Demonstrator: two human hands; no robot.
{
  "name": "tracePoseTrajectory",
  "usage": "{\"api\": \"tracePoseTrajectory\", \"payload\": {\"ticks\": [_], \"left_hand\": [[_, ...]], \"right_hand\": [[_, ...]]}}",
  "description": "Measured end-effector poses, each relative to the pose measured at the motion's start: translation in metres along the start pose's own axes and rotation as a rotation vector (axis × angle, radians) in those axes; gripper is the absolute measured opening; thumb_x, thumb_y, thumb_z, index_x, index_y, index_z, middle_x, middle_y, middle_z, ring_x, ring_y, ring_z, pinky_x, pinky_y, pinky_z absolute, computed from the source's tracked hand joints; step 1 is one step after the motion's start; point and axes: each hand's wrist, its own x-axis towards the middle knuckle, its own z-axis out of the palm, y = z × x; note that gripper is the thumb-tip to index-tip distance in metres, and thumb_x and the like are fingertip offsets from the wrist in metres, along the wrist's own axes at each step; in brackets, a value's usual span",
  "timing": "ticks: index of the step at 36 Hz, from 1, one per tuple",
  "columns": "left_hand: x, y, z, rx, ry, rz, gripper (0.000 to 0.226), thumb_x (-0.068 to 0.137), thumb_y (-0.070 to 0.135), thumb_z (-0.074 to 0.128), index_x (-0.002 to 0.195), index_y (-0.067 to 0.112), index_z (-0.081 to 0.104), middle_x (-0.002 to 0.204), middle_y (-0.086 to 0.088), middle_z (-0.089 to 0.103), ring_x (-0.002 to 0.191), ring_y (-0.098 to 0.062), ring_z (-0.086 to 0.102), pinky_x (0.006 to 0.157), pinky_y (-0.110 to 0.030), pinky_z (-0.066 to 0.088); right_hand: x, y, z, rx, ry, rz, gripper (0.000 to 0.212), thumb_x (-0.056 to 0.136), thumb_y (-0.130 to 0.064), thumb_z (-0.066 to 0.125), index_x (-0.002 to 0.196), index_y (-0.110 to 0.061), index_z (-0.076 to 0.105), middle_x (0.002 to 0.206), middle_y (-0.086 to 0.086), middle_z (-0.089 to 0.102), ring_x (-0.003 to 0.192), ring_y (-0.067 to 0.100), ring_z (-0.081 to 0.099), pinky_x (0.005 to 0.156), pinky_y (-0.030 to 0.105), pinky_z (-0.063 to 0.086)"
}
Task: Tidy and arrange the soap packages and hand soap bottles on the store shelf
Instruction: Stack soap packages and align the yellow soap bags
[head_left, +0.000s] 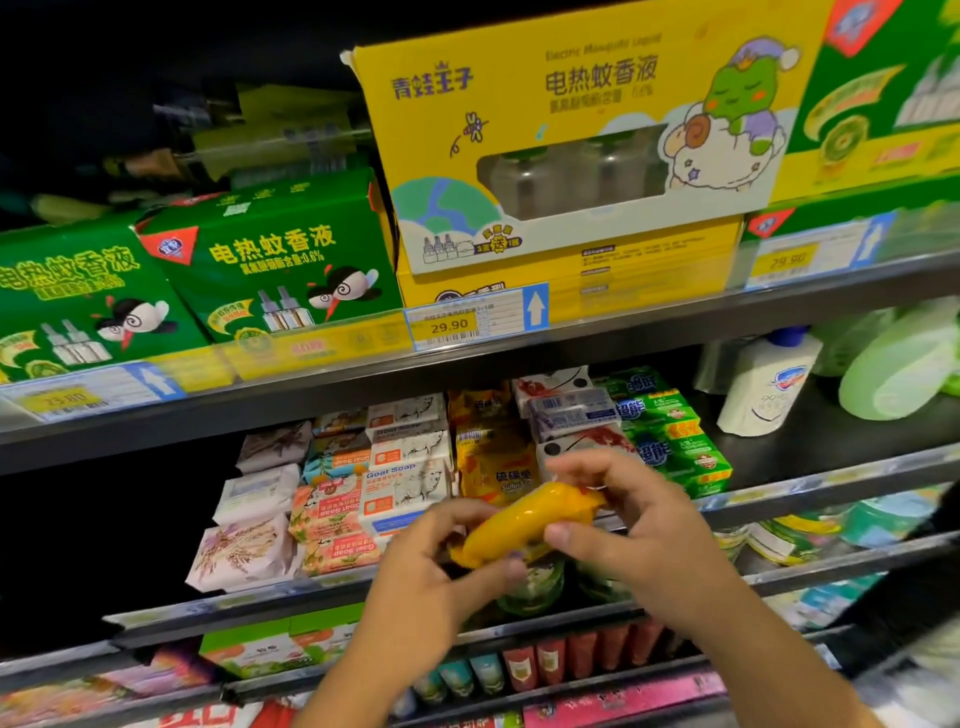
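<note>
Both hands hold one yellow-orange soap package (524, 522) in front of the middle shelf. My left hand (447, 566) grips its lower left end; my right hand (634, 525) pinches its upper right end. Behind it, rows of soap packages fill the shelf: white Goat Soap boxes (405, 467), yellow sulfur soap packs (493, 457), green soap packs (670, 436), pale wrapped bars (254, 519). A white hand soap bottle (763, 384) with a blue cap leans at the right of that shelf.
The shelf above carries green boxes (249, 260) and a yellow box (571, 145) of mosquito liquid, with price tags (467, 319) on the rail. Green refill pouches (904, 364) lie far right. Lower shelves hold jars, tubes and packets.
</note>
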Motion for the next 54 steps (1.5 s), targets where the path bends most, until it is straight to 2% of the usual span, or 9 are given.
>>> {"api": "tracePoseTrajectory", "payload": {"ticks": [6, 9, 15, 26, 30, 37, 43, 48, 54], "left_hand": [[0.006, 0.015, -0.003, -0.227, 0.041, -0.1, 0.035, 0.069, 0.025, 0.077, 0.1, 0.011, 0.067, 0.086, -0.003, 0.073, 0.078, -0.019, 0.068, 0.065, -0.027, 0.053], [0.009, 0.004, -0.001, -0.297, 0.028, -0.241, 0.039, 0.077, 0.043, 0.079, 0.092, 0.009, 0.067, 0.088, -0.026, 0.067, 0.072, -0.03, 0.06, 0.064, -0.037, 0.044], [0.004, -0.019, 0.001, -0.328, -0.003, -0.439, 0.04, 0.079, 0.046, 0.075, 0.09, 0.008, 0.067, 0.081, -0.022, 0.059, 0.055, -0.024, 0.05, 0.043, -0.023, 0.033], [0.002, 0.0, -0.023, -0.021, 0.122, -0.011, 0.008, 0.075, 0.032, 0.071, 0.082, 0.036, 0.068, 0.069, -0.002, 0.052, 0.067, -0.014, 0.053, 0.066, -0.03, 0.047], [0.002, -0.002, -0.037, 0.081, 0.092, 0.163, 0.018, 0.079, 0.024, 0.081, 0.088, 0.032, 0.068, 0.097, 0.018, 0.069, 0.097, -0.002, 0.064, 0.082, -0.018, 0.05], [-0.007, -0.003, -0.075, 0.567, -0.059, 0.331, 0.046, 0.077, 0.048, 0.078, 0.12, 0.045, 0.06, 0.141, 0.024, 0.047, 0.136, 0.001, 0.04, 0.105, -0.009, 0.031], [-0.011, -0.014, -0.104, 0.807, 0.007, 0.408, 0.05, 0.086, 0.055, 0.061, 0.132, 0.039, 0.048, 0.131, 0.017, 0.055, 0.126, -0.004, 0.044, 0.105, -0.02, 0.033], [-0.029, -0.038, -0.155, 0.844, 0.121, 0.327, 0.047, 0.095, 0.051, 0.055, 0.137, 0.03, 0.051, 0.13, 0.011, 0.057, 0.122, -0.007, 0.046, 0.103, -0.008, 0.026], [-0.056, -0.084, -0.233, 0.888, 0.358, 0.168, 0.043, 0.092, 0.041, 0.057, 0.131, 0.022, 0.058, 0.125, 0.004, 0.061, 0.114, -0.017, 0.051, 0.095, -0.018, 0.031]], "right_hand": [[0.006, 0.0, -0.002, 0.243, -0.03, 0.153, 0.028, 0.074, -0.029, 0.081, 0.101, -0.03, 0.072, 0.093, 0.008, 0.066, 0.087, 0.02, 0.065, 0.073, 0.028, 0.056], [0.006, 0.006, 0.008, 0.248, -0.029, 0.326, 0.02, 0.081, -0.036, 0.074, 0.094, -0.022, 0.07, 0.074, 0.0, 0.063, 0.071, 0.011, 0.063, 0.061, 0.019, 0.048], [-0.002, 0.018, 0.014, 0.105, -0.117, 0.565, 0.026, 0.093, -0.045, 0.064, 0.098, -0.02, 0.069, 0.073, -0.004, 0.065, 0.059, 0.013, 0.06, 0.048, 0.025, 0.036], [0.019, 0.002, 0.016, 0.339, -0.186, 0.604, 0.066, 0.074, -0.075, 0.048, 0.113, -0.024, 0.066, 0.1, 0.006, 0.076, 0.07, 0.024, 0.068, 0.056, 0.033, 0.051], [0.028, -0.007, 0.024, 0.506, -0.173, 0.498, 0.049, 0.077, -0.054, 0.06, 0.103, -0.014, 0.072, 0.101, 0.02, 0.072, 0.083, 0.031, 0.071, 0.066, 0.034, 0.059], [0.035, -0.006, 0.054, 0.465, -0.208, 0.334, 0.036, 0.069, -0.008, 0.079, 0.103, -0.017, 0.071, 0.096, 0.002, 0.075, 0.087, 0.018, 0.073, 0.069, 0.026, 0.056], [0.042, -0.013, 0.103, 0.443, -0.219, 0.252, 0.046, 0.077, 0.002, 0.077, 0.114, -0.023, 0.065, 0.105, -0.001, 0.073, 0.095, 0.018, 0.071, 0.075, 0.028, 0.057], [0.058, -0.021, 0.138, -0.038, -0.191, 0.16, 0.036, 0.082, -0.056, 0.068, 0.116, -0.046, 0.061, 0.118, -0.014, 0.063, 0.109, 0.009, 0.061, 0.091, 0.027, 0.05], [0.098, -0.007, 0.167, -0.98, -0.291, 0.121, 0.058, 0.096, -0.06, 0.045, 0.15, -0.04, 0.034, 0.16, -0.007, 0.025, 0.138, 0.022, 0.041, 0.104, 0.033, 0.042]]}}
